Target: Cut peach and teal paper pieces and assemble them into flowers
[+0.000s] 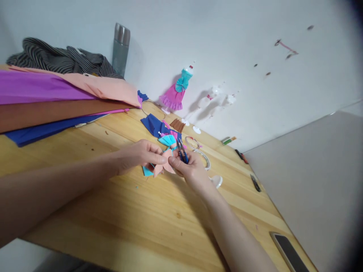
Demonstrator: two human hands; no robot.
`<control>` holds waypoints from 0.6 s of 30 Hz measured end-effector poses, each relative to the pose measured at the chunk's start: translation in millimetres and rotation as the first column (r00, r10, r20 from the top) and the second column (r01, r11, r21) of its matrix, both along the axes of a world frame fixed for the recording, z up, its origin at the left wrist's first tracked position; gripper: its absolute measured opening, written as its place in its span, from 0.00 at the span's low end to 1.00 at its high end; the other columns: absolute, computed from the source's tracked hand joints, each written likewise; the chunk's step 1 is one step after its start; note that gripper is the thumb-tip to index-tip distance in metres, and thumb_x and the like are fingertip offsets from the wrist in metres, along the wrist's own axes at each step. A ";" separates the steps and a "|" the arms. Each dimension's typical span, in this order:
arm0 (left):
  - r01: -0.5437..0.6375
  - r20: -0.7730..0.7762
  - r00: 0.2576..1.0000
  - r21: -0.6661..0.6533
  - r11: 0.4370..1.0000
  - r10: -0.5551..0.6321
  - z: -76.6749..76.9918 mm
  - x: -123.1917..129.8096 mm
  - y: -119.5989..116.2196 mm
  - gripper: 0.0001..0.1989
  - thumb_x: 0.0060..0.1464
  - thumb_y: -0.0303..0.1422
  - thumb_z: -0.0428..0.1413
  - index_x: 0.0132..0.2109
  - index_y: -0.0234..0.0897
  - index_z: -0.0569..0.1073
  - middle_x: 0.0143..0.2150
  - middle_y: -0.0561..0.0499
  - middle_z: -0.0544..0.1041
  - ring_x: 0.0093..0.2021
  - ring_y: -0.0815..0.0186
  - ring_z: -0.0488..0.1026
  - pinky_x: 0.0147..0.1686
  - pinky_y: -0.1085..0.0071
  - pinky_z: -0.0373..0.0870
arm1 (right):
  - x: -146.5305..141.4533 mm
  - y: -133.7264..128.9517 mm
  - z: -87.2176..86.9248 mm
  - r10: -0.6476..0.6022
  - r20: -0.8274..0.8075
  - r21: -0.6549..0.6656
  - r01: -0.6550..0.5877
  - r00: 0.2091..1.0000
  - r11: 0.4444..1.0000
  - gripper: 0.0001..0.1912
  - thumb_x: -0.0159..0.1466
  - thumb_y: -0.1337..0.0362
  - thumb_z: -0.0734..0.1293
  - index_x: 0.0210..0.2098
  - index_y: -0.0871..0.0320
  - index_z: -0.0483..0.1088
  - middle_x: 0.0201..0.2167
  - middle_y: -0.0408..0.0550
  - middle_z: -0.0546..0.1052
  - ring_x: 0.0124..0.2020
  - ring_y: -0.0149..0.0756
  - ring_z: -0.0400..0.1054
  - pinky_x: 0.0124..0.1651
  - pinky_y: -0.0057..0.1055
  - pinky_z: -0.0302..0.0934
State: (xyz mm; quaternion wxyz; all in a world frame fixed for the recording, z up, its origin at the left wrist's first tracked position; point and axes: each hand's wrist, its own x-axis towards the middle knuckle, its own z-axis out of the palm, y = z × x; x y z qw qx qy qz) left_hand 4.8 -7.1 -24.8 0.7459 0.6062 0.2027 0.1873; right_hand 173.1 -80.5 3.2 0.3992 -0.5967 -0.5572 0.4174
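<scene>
Between my two hands, over the wooden table (170, 211), is a cut piece of peach paper (168, 155) with rounded, petal-like lobes. My left hand (144, 155) pinches its left side between thumb and fingers. My right hand (188, 166) grips its right side with thumb and finger, and also holds blue-handled scissors (182, 151) whose blades point away from me. Just beyond the fingers lies a turquoise pleated paper piece (167, 140). Some turquoise paper (148, 171) shows below my left hand.
Folded coloured paper (42, 88), striped cloth (62, 60) and a flask (121, 51) are at the back left. A dressed doll form (177, 90) and white forms (211, 97) stand by the wall. Tape roll (208, 160), cutter (255, 183) and phone (287, 253) lie right.
</scene>
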 end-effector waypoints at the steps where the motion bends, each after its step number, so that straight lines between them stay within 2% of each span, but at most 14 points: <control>1: 0.003 0.012 1.000 -0.026 1.000 -0.003 -2.1 0.7 0.5 0.11 0.49 0.35 0.58 0.25 0.32 0.71 0.22 0.51 0.74 0.25 0.70 0.69 0.28 0.74 0.63 | -0.2 0.2 0.0 -0.003 -0.006 0.003 0.003 1.000 1.000 0.15 0.52 0.55 0.68 0.22 0.56 0.59 0.14 0.33 0.54 0.16 0.23 0.44 0.21 0.27 0.37; 5: -0.016 0.027 0.999 -0.083 0.996 0.019 -5.7 3.2 0.5 0.05 0.45 0.30 0.57 0.25 0.32 0.70 0.21 0.52 0.74 0.24 0.71 0.68 0.26 0.75 0.61 | -1.5 0.8 0.2 0.001 -0.003 -0.008 -0.001 1.000 1.000 0.15 0.52 0.54 0.68 0.22 0.57 0.59 0.14 0.33 0.54 0.16 0.23 0.44 0.21 0.27 0.36; 10: -0.060 0.004 0.998 -0.104 0.993 0.061 -2.0 4.7 -2.2 0.05 0.40 0.30 0.57 0.22 0.33 0.69 0.20 0.51 0.73 0.25 0.69 0.69 0.25 0.74 0.61 | -4.2 1.0 0.9 -0.010 -0.001 0.007 0.010 1.000 1.000 0.16 0.51 0.55 0.68 0.21 0.56 0.59 0.13 0.33 0.54 0.15 0.22 0.44 0.20 0.27 0.36; 18: -0.123 -0.078 0.989 0.044 0.991 0.127 0.9 3.4 -3.0 0.04 0.41 0.31 0.55 0.24 0.33 0.70 0.20 0.52 0.74 0.23 0.70 0.69 0.26 0.74 0.62 | 6.3 3.0 -9.0 0.078 -0.126 0.062 -0.070 0.989 0.996 0.18 0.56 0.51 0.67 0.23 0.58 0.62 0.15 0.34 0.54 0.16 0.22 0.41 0.20 0.27 0.34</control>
